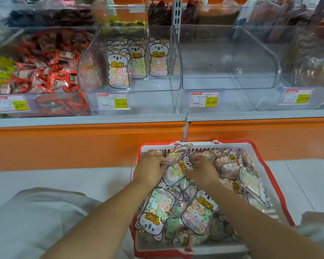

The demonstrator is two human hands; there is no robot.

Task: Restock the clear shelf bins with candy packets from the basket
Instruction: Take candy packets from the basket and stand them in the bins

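Observation:
A red and white basket [281, 191] on the floor holds several koala-shaped candy packets with pastel rings. Both my hands are down in its far end. My left hand [150, 165] and my right hand [202, 170] both grip one candy packet [174, 171] lying between them on the heap. On the shelf above, a clear bin [174, 58] has several of the same packets [158, 58] standing upright in it. To its right, another clear bin [254, 58] stands with nothing inside.
A bin of red and green wrapped sweets [45, 66] sits left of the koala bin. Price tags [112, 101] hang on the bin fronts. An orange shelf base [82, 143] runs between the bins and the basket. My knee in grey cloth [36, 217] is at lower left.

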